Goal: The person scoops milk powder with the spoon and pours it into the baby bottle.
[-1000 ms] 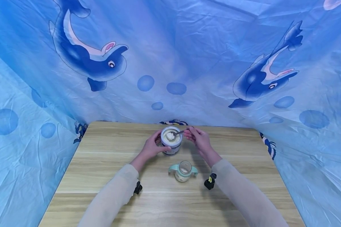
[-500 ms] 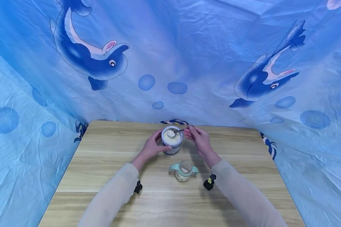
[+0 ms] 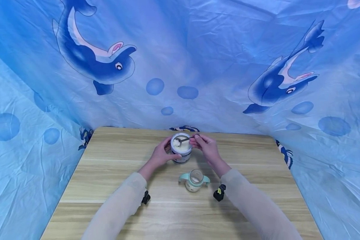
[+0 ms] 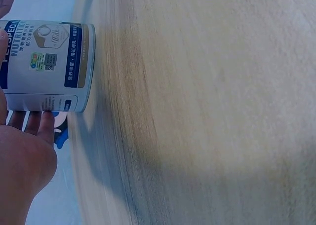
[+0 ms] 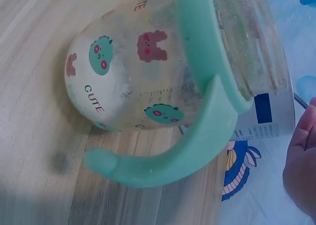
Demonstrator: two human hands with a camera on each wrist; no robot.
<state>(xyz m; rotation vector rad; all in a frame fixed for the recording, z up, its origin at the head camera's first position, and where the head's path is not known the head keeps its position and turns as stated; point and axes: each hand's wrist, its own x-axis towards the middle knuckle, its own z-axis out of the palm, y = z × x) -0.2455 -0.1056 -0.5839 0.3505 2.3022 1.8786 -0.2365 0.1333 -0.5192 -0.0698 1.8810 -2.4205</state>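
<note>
A round milk powder can (image 3: 181, 158) with a printed white and blue label stands near the table's back edge, uncovered and filled with pale powder. My left hand (image 3: 161, 154) grips its left side, thumb across the front; the left wrist view shows fingers behind the can's label (image 4: 44, 62). Between thumb and fingers of my right hand (image 3: 208, 148) is the handle of a metal spoon (image 3: 187, 138). The spoon's bowl, with a white clump of powder, is over the can's opening at its left side. Nearer me stands a lidless baby bottle (image 3: 192, 187) with two mint-green handles.
The wooden table (image 3: 114, 186) carries the can and bottle. White powder lies inside the bottle (image 5: 118, 57) in the right wrist view. A blue dolphin-print curtain (image 3: 216, 66) rises behind the table and along its sides. Both wrists wear small black devices.
My right hand has shifted slightly left, taking the spoon's bowl from the middle of the can toward its left rim. My left hand keeps its grip, and the bottle stays in place.
</note>
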